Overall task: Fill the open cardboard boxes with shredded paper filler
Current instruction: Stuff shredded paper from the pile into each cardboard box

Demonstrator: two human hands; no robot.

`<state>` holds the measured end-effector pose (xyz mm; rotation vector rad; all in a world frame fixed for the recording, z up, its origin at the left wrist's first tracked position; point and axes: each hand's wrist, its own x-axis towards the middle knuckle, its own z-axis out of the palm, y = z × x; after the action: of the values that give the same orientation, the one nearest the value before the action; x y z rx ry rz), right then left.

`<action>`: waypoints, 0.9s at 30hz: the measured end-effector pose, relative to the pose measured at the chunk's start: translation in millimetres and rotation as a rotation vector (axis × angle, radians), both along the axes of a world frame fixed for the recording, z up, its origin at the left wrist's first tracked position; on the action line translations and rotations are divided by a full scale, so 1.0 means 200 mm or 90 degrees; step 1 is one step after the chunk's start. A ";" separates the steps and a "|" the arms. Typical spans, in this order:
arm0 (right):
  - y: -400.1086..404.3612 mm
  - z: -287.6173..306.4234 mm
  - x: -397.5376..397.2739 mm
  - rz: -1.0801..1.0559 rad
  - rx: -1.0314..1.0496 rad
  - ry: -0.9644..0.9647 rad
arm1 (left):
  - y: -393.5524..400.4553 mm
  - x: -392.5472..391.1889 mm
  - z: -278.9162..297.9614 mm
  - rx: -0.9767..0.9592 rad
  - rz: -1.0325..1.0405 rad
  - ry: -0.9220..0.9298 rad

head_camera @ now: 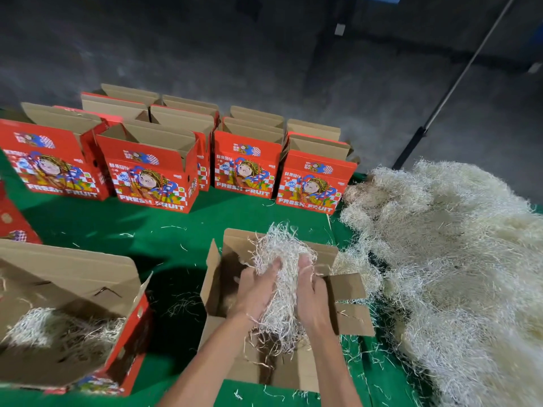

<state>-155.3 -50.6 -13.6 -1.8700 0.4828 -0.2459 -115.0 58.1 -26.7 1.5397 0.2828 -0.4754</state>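
Both hands, left (pixel 256 292) and right (pixel 312 298), grip a paper wad (pixel 282 277) above the box (pixel 349 304); loose strands could spill past its flaps

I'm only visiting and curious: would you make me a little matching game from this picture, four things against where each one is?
Things:
1. loose filler pile
2. bunch of filler
3. box with filler already inside
4. red printed boxes

Places:
A. in a row at the far side of the green cloth
B. between the left hand and right hand, over the open box
C. heaped on the right
D. near left

Pairs: 1-C, 2-B, 3-D, 4-A
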 end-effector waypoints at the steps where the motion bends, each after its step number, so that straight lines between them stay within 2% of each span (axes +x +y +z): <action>1: -0.02 0.00 0.00 -0.033 0.010 -0.020 | 0.03 0.01 -0.01 -0.026 0.001 0.002; 4: -0.14 -0.03 0.01 -0.122 0.045 -0.007 | 0.14 0.09 -0.03 -0.109 0.130 -0.017; 7: -0.20 -0.07 0.02 -0.139 0.043 0.016 | 0.21 0.13 -0.04 -0.153 0.187 -0.017; 9: -0.18 -0.06 0.03 -0.152 0.065 0.009 | 0.20 0.12 -0.07 -0.211 0.191 0.007; 14: -0.11 -0.05 0.01 -0.158 0.297 -0.026 | 0.17 0.10 -0.08 -0.334 0.100 0.009; 16: -0.02 -0.04 0.00 -0.087 0.277 -0.026 | 0.12 0.06 -0.03 -0.284 0.040 -0.003; 18: 0.06 -0.06 0.00 -0.028 0.159 -0.040 | 0.03 0.00 0.02 -0.135 -0.032 -0.022; 20: 0.10 -0.06 0.01 -0.004 0.043 -0.083 | -0.06 -0.05 0.04 -0.047 0.002 0.006; 23: 0.03 -0.05 0.01 -0.010 0.062 -0.084 | -0.01 0.00 0.04 -0.077 0.122 0.033; 27: -0.09 -0.08 0.02 -0.153 0.135 -0.026 | 0.11 0.10 0.00 -0.121 0.194 0.062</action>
<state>-150.4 -69.2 -30.3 -1.5970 0.6796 -0.3774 -95.0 80.3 -27.0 1.2629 0.5246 -0.3267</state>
